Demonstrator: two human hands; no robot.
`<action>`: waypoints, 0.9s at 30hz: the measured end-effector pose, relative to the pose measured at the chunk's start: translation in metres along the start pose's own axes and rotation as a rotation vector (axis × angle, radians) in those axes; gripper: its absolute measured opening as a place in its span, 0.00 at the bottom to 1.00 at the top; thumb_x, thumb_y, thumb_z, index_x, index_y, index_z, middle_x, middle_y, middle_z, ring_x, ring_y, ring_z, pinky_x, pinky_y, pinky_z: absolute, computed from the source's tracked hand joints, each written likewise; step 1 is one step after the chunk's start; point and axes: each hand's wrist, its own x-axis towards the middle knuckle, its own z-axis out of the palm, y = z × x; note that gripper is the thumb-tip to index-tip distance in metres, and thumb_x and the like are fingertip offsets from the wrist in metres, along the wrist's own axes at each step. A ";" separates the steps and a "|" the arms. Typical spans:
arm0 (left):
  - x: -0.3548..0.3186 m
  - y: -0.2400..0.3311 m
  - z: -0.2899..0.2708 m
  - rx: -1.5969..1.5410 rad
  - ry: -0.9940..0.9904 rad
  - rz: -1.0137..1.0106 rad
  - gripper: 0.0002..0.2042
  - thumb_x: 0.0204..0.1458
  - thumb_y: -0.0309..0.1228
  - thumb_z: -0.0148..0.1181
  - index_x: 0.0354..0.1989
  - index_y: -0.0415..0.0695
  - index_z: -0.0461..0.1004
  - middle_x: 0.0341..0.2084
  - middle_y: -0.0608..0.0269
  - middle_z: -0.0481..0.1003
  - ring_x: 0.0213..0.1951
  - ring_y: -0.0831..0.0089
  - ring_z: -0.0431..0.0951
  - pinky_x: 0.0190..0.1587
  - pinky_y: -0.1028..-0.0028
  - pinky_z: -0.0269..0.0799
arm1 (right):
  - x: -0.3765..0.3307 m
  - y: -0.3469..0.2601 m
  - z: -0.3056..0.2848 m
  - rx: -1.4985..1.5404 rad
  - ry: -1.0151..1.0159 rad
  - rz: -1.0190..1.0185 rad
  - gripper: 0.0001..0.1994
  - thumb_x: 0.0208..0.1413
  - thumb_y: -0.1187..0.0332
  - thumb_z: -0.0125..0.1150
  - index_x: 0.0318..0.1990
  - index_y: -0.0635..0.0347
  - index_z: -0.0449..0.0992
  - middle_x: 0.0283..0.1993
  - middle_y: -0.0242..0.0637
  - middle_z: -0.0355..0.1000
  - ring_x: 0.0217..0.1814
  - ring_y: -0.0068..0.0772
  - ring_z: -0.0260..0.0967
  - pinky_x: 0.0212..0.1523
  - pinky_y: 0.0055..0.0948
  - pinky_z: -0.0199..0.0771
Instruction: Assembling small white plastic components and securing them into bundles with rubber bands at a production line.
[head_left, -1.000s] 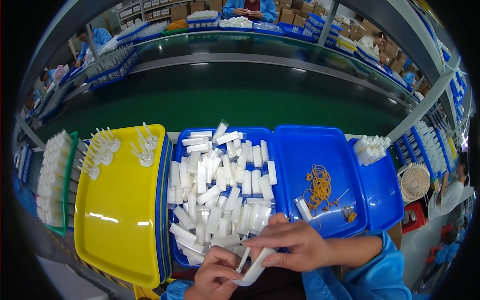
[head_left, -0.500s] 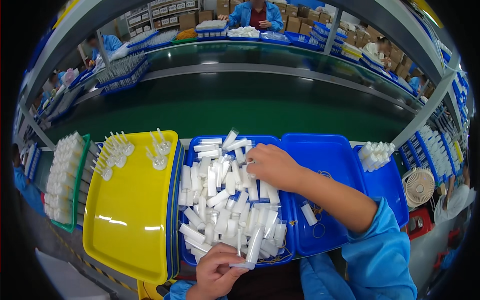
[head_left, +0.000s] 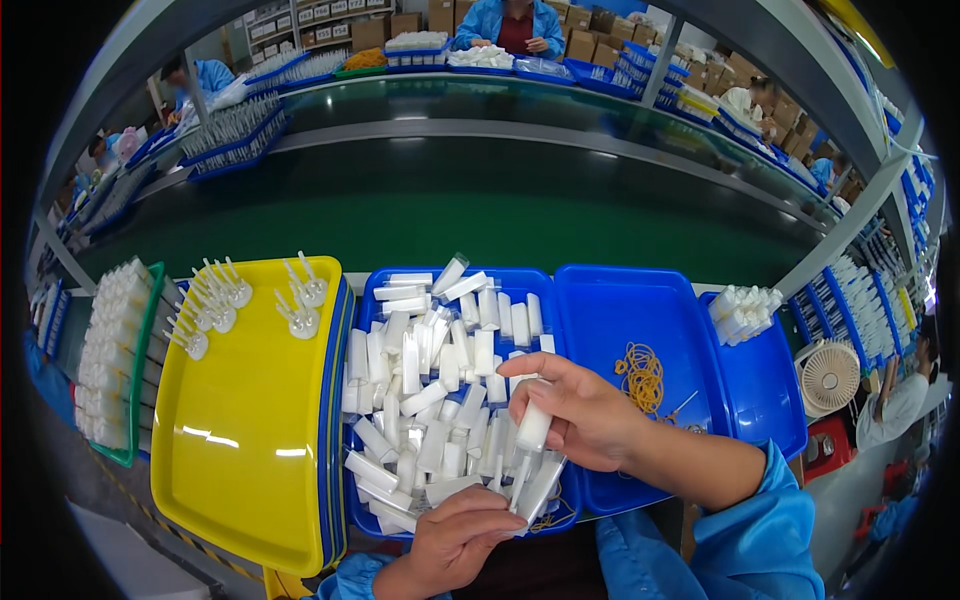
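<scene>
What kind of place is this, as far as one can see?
Probably a factory assembly line: a long green conveyor belt, a blue tray of small white plastic tubes, and other workers at stations beyond.

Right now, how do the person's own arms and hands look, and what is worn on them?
Both hands are bare: no gloves, rings or watch show. The right hand comes out of a bright blue long sleeve with a gathered cuff at the wrist. The left hand has the same blue sleeve, mostly cut off by the lower edge.

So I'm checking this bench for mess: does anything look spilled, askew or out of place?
Mostly orderly. The white tubes lie jumbled every way in their blue tray, unlike the neat rows in the green tray. Loose yellow rubber bands sprawl in the next blue tray. Nothing looks damaged.
</scene>
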 end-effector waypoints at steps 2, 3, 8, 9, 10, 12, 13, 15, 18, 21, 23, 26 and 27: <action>0.001 0.001 -0.001 0.015 0.007 0.003 0.04 0.45 0.21 0.60 0.29 0.41 0.75 0.28 0.59 0.71 0.30 0.67 0.72 0.34 0.73 0.68 | -0.002 0.001 -0.003 0.045 -0.028 -0.003 0.12 0.59 0.65 0.48 0.47 0.58 0.62 0.34 0.38 0.66 0.22 0.18 0.57 0.24 0.16 0.59; 0.000 0.000 -0.001 -0.004 0.012 -0.006 0.03 0.45 0.21 0.59 0.29 0.41 0.75 0.28 0.59 0.71 0.30 0.67 0.72 0.35 0.73 0.68 | -0.003 0.002 -0.005 0.059 -0.042 -0.004 0.11 0.59 0.64 0.48 0.45 0.59 0.62 0.34 0.39 0.66 0.22 0.19 0.57 0.25 0.16 0.59; 0.000 0.001 -0.002 -0.082 0.028 -0.067 0.02 0.46 0.21 0.58 0.29 0.40 0.74 0.28 0.58 0.72 0.31 0.67 0.73 0.35 0.72 0.68 | -0.007 0.001 -0.014 0.040 -0.115 -0.032 0.08 0.59 0.65 0.47 0.40 0.60 0.62 0.36 0.38 0.66 0.26 0.20 0.59 0.28 0.19 0.61; -0.001 0.001 -0.002 -0.089 0.033 -0.070 0.02 0.46 0.21 0.58 0.29 0.40 0.74 0.28 0.58 0.72 0.31 0.67 0.73 0.35 0.72 0.68 | -0.009 0.000 -0.014 0.027 -0.122 -0.038 0.08 0.59 0.65 0.47 0.40 0.60 0.62 0.36 0.38 0.66 0.26 0.20 0.59 0.28 0.19 0.62; -0.001 0.001 -0.003 -0.097 0.038 -0.074 0.02 0.47 0.21 0.58 0.29 0.40 0.74 0.28 0.58 0.72 0.31 0.67 0.73 0.35 0.72 0.68 | -0.010 -0.001 -0.013 0.014 -0.129 -0.043 0.08 0.59 0.65 0.47 0.39 0.60 0.61 0.37 0.39 0.66 0.26 0.20 0.59 0.29 0.20 0.62; -0.002 0.001 -0.002 -0.093 0.044 -0.062 0.02 0.47 0.21 0.57 0.29 0.40 0.74 0.28 0.57 0.72 0.31 0.66 0.73 0.36 0.72 0.69 | -0.013 0.000 -0.012 0.053 -0.107 -0.024 0.08 0.59 0.64 0.48 0.39 0.59 0.62 0.37 0.42 0.65 0.25 0.22 0.59 0.27 0.20 0.62; -0.002 0.000 -0.003 -0.080 0.046 -0.046 0.02 0.47 0.21 0.57 0.29 0.40 0.74 0.28 0.58 0.72 0.31 0.66 0.73 0.35 0.72 0.69 | -0.014 0.001 -0.011 0.072 -0.097 -0.014 0.08 0.59 0.64 0.48 0.38 0.59 0.62 0.38 0.44 0.65 0.24 0.22 0.59 0.26 0.20 0.62; -0.003 0.000 -0.003 -0.079 0.048 -0.029 0.02 0.47 0.21 0.57 0.29 0.40 0.74 0.28 0.58 0.72 0.31 0.66 0.74 0.35 0.72 0.69 | -0.015 0.001 -0.010 0.088 -0.072 -0.006 0.08 0.59 0.64 0.48 0.38 0.59 0.62 0.38 0.44 0.65 0.24 0.23 0.59 0.27 0.20 0.62; -0.001 0.000 -0.004 -0.093 0.047 -0.021 0.02 0.47 0.21 0.57 0.29 0.40 0.74 0.28 0.57 0.72 0.30 0.66 0.74 0.35 0.71 0.69 | -0.015 0.003 -0.010 0.089 -0.035 -0.002 0.10 0.58 0.63 0.49 0.38 0.59 0.62 0.38 0.43 0.65 0.25 0.23 0.60 0.27 0.19 0.63; -0.001 -0.003 -0.004 -0.104 0.012 -0.013 0.03 0.47 0.20 0.57 0.29 0.40 0.74 0.27 0.57 0.72 0.30 0.65 0.73 0.35 0.71 0.69 | -0.016 0.005 -0.009 0.037 -0.035 -0.003 0.09 0.58 0.63 0.49 0.38 0.59 0.62 0.38 0.42 0.65 0.25 0.23 0.61 0.28 0.19 0.63; -0.003 -0.004 -0.004 -0.145 -0.048 -0.027 0.03 0.46 0.20 0.58 0.30 0.40 0.74 0.27 0.57 0.72 0.28 0.65 0.73 0.33 0.71 0.69 | -0.019 0.002 -0.007 -0.238 -0.023 -0.063 0.09 0.59 0.63 0.48 0.38 0.59 0.62 0.36 0.39 0.65 0.26 0.22 0.60 0.29 0.20 0.63; 0.000 -0.002 -0.004 -0.020 -0.004 0.035 0.05 0.45 0.18 0.58 0.30 0.39 0.74 0.26 0.57 0.72 0.26 0.65 0.73 0.31 0.71 0.69 | -0.025 -0.009 -0.001 -0.907 0.001 -0.237 0.09 0.60 0.63 0.47 0.37 0.60 0.62 0.32 0.31 0.65 0.28 0.18 0.59 0.31 0.20 0.62; 0.000 -0.004 -0.005 -0.056 -0.045 0.010 0.05 0.44 0.18 0.58 0.30 0.39 0.74 0.27 0.57 0.72 0.26 0.64 0.73 0.31 0.71 0.69 | -0.028 -0.012 0.002 -1.072 -0.013 -0.292 0.09 0.60 0.63 0.47 0.37 0.60 0.63 0.31 0.29 0.64 0.28 0.16 0.59 0.30 0.20 0.62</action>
